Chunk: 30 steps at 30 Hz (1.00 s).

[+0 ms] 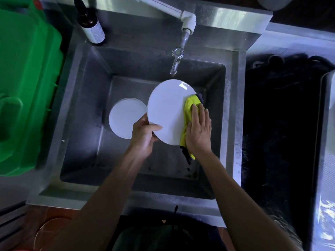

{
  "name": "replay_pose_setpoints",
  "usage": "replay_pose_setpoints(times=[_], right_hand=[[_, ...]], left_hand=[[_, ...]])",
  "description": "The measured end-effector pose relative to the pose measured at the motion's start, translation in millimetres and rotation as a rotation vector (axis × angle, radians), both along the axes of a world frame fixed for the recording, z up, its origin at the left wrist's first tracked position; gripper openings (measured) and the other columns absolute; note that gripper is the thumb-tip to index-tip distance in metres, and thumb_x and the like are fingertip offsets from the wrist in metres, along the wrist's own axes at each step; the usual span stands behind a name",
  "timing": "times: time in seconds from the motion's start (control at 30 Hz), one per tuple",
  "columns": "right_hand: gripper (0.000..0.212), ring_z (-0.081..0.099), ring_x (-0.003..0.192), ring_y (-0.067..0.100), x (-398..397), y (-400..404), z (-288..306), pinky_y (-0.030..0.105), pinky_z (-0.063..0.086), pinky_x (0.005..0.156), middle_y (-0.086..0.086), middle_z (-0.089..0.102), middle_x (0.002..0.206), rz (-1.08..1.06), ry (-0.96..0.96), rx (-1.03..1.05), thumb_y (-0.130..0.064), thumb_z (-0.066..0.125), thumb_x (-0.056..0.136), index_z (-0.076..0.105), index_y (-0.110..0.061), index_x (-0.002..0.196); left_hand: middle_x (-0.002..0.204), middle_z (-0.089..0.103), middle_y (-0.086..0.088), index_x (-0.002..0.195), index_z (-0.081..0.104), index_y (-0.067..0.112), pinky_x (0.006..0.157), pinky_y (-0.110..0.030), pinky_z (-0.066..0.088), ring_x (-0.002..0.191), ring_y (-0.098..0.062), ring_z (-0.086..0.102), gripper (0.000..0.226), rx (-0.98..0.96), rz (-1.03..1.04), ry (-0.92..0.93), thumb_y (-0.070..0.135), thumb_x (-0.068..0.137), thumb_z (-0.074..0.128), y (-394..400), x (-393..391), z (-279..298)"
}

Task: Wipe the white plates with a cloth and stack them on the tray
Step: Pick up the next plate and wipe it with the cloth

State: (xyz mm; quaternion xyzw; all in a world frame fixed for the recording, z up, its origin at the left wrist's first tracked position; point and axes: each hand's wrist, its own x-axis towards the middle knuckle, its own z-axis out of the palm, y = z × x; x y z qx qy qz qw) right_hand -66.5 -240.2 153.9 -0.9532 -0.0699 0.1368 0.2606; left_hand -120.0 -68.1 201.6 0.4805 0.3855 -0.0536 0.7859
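Over the steel sink I hold a white plate tilted toward me. My left hand grips its lower left rim, thumb lying across the face. My right hand lies flat with straight fingers on a yellow cloth with a dark edge, pressing it against the plate's right rim. The cloth's tail hangs below the hand. A stack of white plates sits on the sink floor to the left, partly hidden behind the held plate.
A tap hangs over the basin just behind the plate. A dark bottle with a white label stands on the sink's back left corner. A green plastic container fills the left side. A dark counter and a tray edge lie right.
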Motion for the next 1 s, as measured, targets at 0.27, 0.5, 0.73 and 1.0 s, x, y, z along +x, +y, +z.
replay_pose_setpoints(times=[0.27,0.5,0.73,1.0], right_hand=[[0.057,-0.003,0.155,0.022,-42.3,42.6,14.2,0.05,0.0,0.125,0.004,0.009,0.168,0.047,0.04,0.102,-0.017,0.031,0.106,0.014,-0.019,0.16],[0.055,-0.001,0.156,0.023,-65.0,58.3,25.2,0.053,0.004,0.125,0.003,0.011,0.168,0.138,-0.043,0.193,-0.027,0.024,0.105,0.02,-0.02,0.16],[0.054,-0.013,0.155,0.025,-59.6,33.2,10.6,0.05,0.0,0.125,0.002,0.001,0.169,0.017,-0.033,0.059,-0.029,0.033,0.11,0.013,-0.024,0.16],[0.061,-0.01,0.155,0.028,-21.7,20.4,18.9,0.049,0.006,0.126,0.01,-0.009,0.168,-0.084,0.029,0.205,-0.023,0.037,0.109,0.006,-0.013,0.16]], left_hand=[[0.104,0.073,-0.014,0.1,0.077,0.018,0.08,-0.049,0.057,0.095,-0.034,0.07,0.044,-0.089,0.128,-0.012,-0.012,0.074,0.057,-2.0,6.2,-4.4],[0.089,0.071,-0.013,0.098,0.074,0.011,0.071,-0.035,0.057,0.081,-0.031,0.069,0.042,-0.165,0.183,-0.025,-0.017,0.076,0.051,3.7,7.6,-6.7],[0.114,0.073,-0.015,0.109,0.076,0.015,0.077,-0.044,0.059,0.102,-0.033,0.071,0.048,-0.155,0.173,-0.043,-0.013,0.079,0.051,10.6,5.7,-10.8],[0.118,0.073,-0.012,0.108,0.076,0.018,0.078,-0.049,0.059,0.107,-0.033,0.07,0.045,-0.088,0.037,-0.055,-0.005,0.072,0.059,30.2,4.8,-13.1]])
